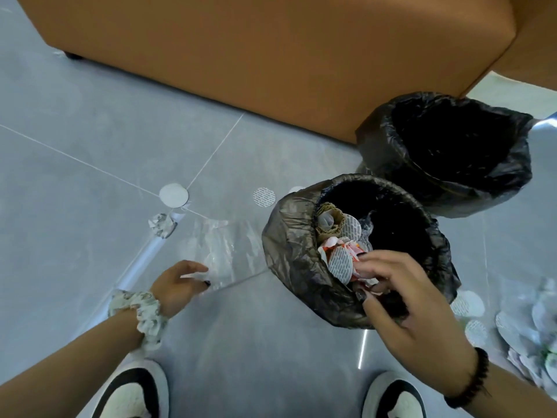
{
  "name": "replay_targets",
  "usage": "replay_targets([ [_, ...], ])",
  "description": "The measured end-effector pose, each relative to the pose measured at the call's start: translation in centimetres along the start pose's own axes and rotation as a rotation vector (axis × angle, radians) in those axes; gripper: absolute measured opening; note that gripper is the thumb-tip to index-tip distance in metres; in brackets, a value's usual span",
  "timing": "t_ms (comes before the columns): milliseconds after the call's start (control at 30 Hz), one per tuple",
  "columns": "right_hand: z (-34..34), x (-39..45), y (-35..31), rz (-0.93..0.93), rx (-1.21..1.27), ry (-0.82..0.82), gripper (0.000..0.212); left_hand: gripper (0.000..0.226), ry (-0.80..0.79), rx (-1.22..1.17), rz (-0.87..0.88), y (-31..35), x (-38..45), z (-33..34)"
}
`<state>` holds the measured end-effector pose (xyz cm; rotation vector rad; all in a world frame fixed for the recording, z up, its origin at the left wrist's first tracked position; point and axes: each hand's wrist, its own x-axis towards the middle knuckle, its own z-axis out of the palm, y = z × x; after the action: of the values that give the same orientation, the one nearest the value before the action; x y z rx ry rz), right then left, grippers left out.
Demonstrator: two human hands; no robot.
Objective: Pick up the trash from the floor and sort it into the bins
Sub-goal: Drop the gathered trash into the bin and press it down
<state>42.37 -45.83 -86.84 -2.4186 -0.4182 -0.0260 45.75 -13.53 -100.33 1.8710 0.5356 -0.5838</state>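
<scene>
Two bins lined with black bags stand on the grey floor. The near bin (289, 251) holds rolled cardboard, printed paper discs and red-and-white wrappers. The far bin (385, 146) looks dark inside. My right hand (401, 294) is over the near bin's rim and pinches crumpled red-and-white paper trash (364, 271). My left hand (177, 285) is low at the floor and pinches a corner of a clear plastic bag (223, 251) lying flat beside the near bin.
A brown sofa (271, 49) fills the back. On the floor lie a white disc (174, 195), a printed disc (264, 197), a crumpled foil scrap (162, 224) and a pile of discs and wrappers (530, 327) at right. My shoes (132, 393) are at the bottom.
</scene>
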Motion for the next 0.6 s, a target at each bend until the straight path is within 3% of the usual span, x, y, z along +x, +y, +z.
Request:
replay_targets([
  [133,1.6,-1.0,0.7,-0.033,-0.045,-0.138,0.031,0.051,-0.164,0.588,0.008,-3.5,0.7,0.5],
  [367,1.8,-1.2,0.9,-0.063,-0.109,-0.164,0.034,0.079,-0.171,1.138,0.123,-5.1,0.8,2.2],
  [500,1.8,-1.3,1.0,-0.085,-0.106,-0.174,0.035,0.072,-0.037,1.133,0.234,-5.1,0.6,1.7],
  [600,1.3,-1.2,0.8,-0.073,-0.068,-0.200,0.037,0.059,0.099,1.026,0.516,-4.0,0.0,0.0],
])
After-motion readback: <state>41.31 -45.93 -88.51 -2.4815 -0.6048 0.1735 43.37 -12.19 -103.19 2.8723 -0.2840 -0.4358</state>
